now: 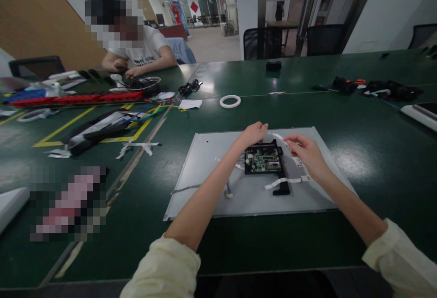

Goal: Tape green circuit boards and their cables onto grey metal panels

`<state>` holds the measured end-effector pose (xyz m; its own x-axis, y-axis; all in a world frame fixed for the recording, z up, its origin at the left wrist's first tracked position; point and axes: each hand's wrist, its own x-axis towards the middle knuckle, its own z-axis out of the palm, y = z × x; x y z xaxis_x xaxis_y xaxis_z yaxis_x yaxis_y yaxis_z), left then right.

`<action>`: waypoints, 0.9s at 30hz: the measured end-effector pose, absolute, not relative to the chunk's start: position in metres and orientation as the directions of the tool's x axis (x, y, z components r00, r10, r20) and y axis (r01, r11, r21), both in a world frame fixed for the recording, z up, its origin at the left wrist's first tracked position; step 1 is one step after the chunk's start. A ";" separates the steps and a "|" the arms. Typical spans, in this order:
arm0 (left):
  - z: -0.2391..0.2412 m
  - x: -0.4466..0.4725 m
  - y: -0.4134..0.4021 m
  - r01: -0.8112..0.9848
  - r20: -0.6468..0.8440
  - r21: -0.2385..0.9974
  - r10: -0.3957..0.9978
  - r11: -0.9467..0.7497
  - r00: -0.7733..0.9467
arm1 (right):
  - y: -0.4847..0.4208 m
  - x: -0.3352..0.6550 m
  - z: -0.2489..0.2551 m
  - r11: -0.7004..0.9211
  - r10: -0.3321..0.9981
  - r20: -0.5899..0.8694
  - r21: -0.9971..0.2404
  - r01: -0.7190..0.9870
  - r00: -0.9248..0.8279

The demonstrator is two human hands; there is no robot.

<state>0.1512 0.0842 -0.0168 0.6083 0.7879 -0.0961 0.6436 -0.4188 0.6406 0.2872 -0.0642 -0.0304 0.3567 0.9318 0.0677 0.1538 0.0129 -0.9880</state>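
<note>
A grey metal panel [201, 166] lies flat on the table before me. On it sits a black plastic bracket [282, 182] framing a green circuit board [261, 163]. My left hand [254, 135] is at the bracket's far edge, fingers bent and together; whatever lies under the fingertips is hidden. Between my two hands runs a short white tape strip [277, 136]. Its right end is pinched in my right hand [303, 148]. Another white tape strip [283, 182] crosses the bracket's lower leg. A grey cable [228, 191] ends in a connector left of the board.
Beyond the panel lies a white tape roll [230, 101]. Torn tape pieces [138, 146], a black-and-silver part [99, 129] and red strips [78, 100] are on the left. Across the table a person [143, 49] handles something small. Black cables [392, 90] lie at right.
</note>
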 end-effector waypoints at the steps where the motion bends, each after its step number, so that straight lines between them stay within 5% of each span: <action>1: -0.017 0.151 0.084 0.657 -0.089 0.617 0.792 -0.433 0.605 | -0.064 0.287 -0.031 -0.002 0.939 0.056 -0.986 0.168 0.340; 13: 0.019 0.132 0.074 0.509 -0.174 0.120 0.487 -0.852 0.856 | -0.063 0.292 -0.034 -0.013 0.919 0.063 -0.982 0.189 0.390; 27: 0.013 0.125 0.083 0.473 -0.094 0.091 0.466 -0.876 0.880 | -0.064 0.286 -0.037 0.020 0.950 0.082 -0.979 0.201 0.303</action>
